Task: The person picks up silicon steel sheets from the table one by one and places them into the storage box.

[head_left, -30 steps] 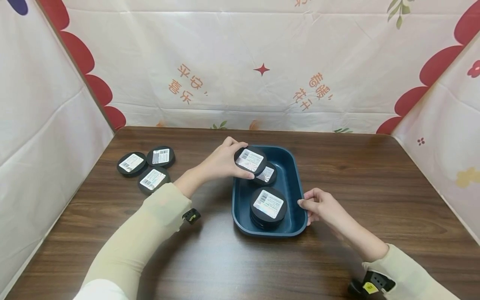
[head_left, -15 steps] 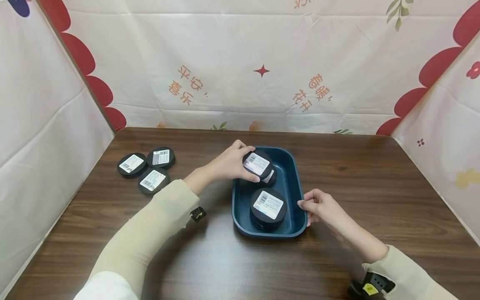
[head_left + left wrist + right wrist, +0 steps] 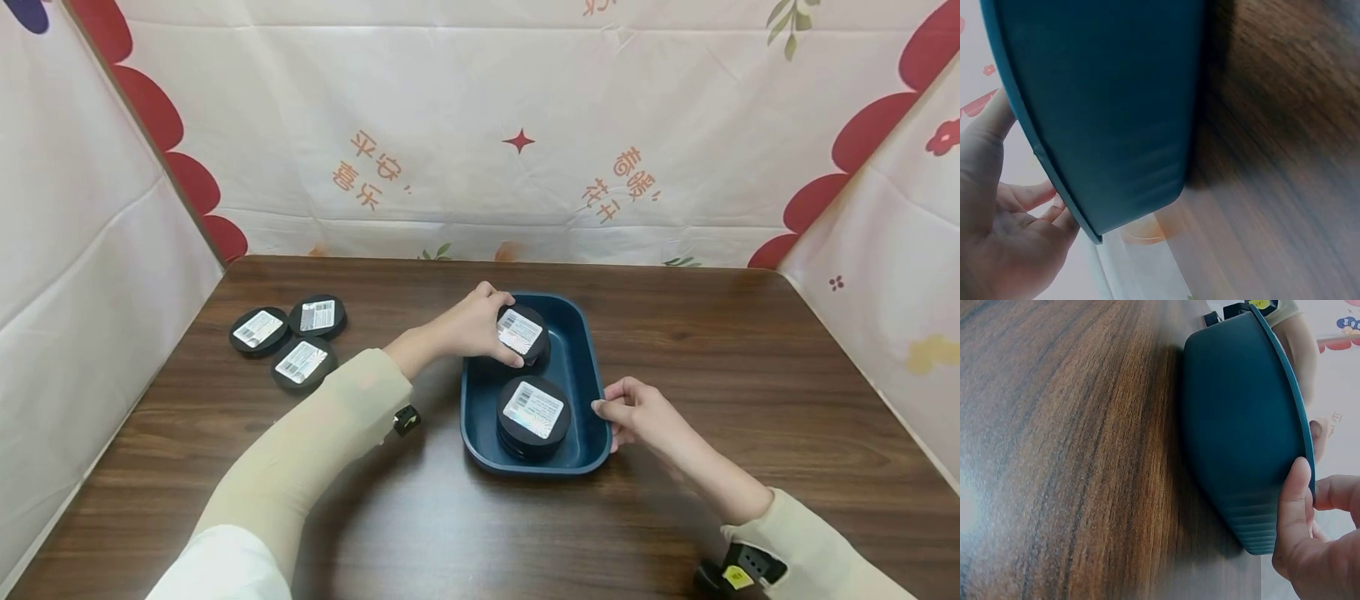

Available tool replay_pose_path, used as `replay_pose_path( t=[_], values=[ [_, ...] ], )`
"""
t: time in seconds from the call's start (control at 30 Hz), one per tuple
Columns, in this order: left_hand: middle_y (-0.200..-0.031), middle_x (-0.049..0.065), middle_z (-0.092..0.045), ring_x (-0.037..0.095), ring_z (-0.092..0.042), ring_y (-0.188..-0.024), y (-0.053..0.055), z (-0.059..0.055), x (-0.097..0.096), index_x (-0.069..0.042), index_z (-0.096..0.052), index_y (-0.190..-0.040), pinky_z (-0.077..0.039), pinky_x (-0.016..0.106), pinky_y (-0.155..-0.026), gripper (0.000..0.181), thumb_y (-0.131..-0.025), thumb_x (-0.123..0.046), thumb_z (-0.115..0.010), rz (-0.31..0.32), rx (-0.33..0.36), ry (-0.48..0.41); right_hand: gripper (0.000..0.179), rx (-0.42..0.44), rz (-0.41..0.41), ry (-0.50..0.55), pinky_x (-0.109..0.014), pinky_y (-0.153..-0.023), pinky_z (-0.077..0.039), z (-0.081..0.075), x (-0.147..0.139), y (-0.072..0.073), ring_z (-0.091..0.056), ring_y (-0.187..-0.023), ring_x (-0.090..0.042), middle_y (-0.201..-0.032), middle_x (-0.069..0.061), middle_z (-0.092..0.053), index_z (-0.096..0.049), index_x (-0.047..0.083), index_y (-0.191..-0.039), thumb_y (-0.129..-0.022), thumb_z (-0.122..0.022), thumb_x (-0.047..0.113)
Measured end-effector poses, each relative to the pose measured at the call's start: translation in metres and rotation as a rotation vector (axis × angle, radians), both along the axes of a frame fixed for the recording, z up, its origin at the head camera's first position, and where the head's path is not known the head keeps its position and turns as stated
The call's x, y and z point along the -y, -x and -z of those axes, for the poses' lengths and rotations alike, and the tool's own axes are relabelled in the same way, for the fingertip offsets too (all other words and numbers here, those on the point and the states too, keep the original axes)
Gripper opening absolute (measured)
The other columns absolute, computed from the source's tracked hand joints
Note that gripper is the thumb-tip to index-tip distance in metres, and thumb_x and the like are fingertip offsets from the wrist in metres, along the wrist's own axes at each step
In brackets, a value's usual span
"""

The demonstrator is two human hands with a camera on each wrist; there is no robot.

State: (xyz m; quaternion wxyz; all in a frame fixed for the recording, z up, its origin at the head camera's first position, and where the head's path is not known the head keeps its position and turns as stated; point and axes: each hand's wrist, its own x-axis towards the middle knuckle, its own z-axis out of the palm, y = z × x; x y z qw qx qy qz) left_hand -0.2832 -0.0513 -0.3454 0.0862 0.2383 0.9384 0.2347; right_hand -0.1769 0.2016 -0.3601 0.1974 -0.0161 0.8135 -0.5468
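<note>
In the head view my left hand (image 3: 475, 327) grips a round black disc-shaped container (image 3: 525, 331) with a white barcode label. It sits over another black disc, mostly hidden, at the far end of the blue tray (image 3: 577, 450). Nearer to me inside the tray stands a stack of black discs (image 3: 533, 417), its top label facing up. My right hand (image 3: 636, 410) pinches the tray's right rim between thumb and fingers. In the right wrist view the right hand (image 3: 1316, 531) has its fingers on both sides of the rim. The tray wall hides the discs from both wrist views.
Three more labelled black discs, a left one (image 3: 258, 331), a back one (image 3: 318, 317) and a front one (image 3: 303, 364), lie close together on the wooden table (image 3: 420, 533) at the left. A printed white cloth (image 3: 480, 100) hangs behind the table.
My left hand has moved right and slightly toward me, bringing the held disc from the tray's left rim over the disc at the far end. The right hand keeps its place on the rim.
</note>
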Motion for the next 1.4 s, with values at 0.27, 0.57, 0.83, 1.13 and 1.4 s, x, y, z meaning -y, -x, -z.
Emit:
replay_pose_path(
  t=[0.27, 0.57, 0.83, 1.13, 1.4],
  values=[
    [-0.129, 0.015, -0.043, 0.02, -0.047, -0.102, 0.007, 0.003, -0.004, -0.004, -0.04, -0.136, -0.043, 0.031, -0.091, 0.094, -0.064, -0.049, -0.08, 0.038, 0.009, 0.035, 0.031, 0.009, 0.01, 0.009, -0.033, -0.057, -0.052, 0.0, 0.0, 0.0, -0.053, -0.054, -0.015, -0.069, -0.007, -0.053, -0.042, -0.01, -0.108, -0.092, -0.055, 0.013],
    [-0.133, 0.017, -0.041, 0.021, -0.048, -0.103, 0.008, 0.004, -0.009, -0.002, -0.038, -0.138, -0.043, 0.032, -0.092, 0.095, -0.066, -0.047, -0.08, 0.062, 0.019, 0.059, 0.032, 0.021, 0.016, 0.013, -0.032, -0.057, -0.053, -0.001, 0.0, 0.0, -0.054, -0.056, -0.015, -0.071, -0.009, -0.054, -0.042, -0.01, -0.108, -0.092, -0.056, 0.014],
    [-0.133, 0.017, -0.042, 0.021, -0.047, -0.106, 0.007, 0.005, -0.01, 0.0, -0.038, -0.139, -0.043, 0.032, -0.093, 0.094, -0.069, -0.047, -0.078, 0.092, 0.013, 0.094, 0.029, 0.026, 0.023, -0.008, -0.031, -0.057, -0.053, -0.001, 0.001, 0.0, -0.053, -0.056, -0.015, -0.071, -0.008, -0.052, -0.043, -0.009, -0.107, -0.092, -0.056, 0.012],
    [-0.133, 0.016, -0.041, 0.021, -0.047, -0.108, 0.006, 0.004, -0.013, -0.001, -0.037, -0.14, -0.044, 0.031, -0.093, 0.094, -0.069, -0.046, -0.078, 0.092, 0.005, 0.118, 0.031, 0.019, 0.021, 0.001, -0.031, -0.057, -0.053, -0.002, 0.0, 0.0, -0.053, -0.056, -0.016, -0.071, -0.009, -0.053, -0.042, -0.01, -0.107, -0.092, -0.056, 0.013],
    [-0.134, 0.017, -0.041, 0.022, -0.047, -0.11, 0.005, 0.002, -0.013, 0.0, -0.037, -0.14, -0.043, 0.031, -0.094, 0.093, -0.071, -0.048, -0.076, 0.106, -0.007, 0.19, 0.031, 0.024, 0.017, 0.002, -0.031, -0.057, -0.053, -0.001, 0.001, 0.0, -0.053, -0.057, -0.016, -0.071, -0.008, -0.052, -0.042, -0.01, -0.107, -0.092, -0.057, 0.013]
  ],
)
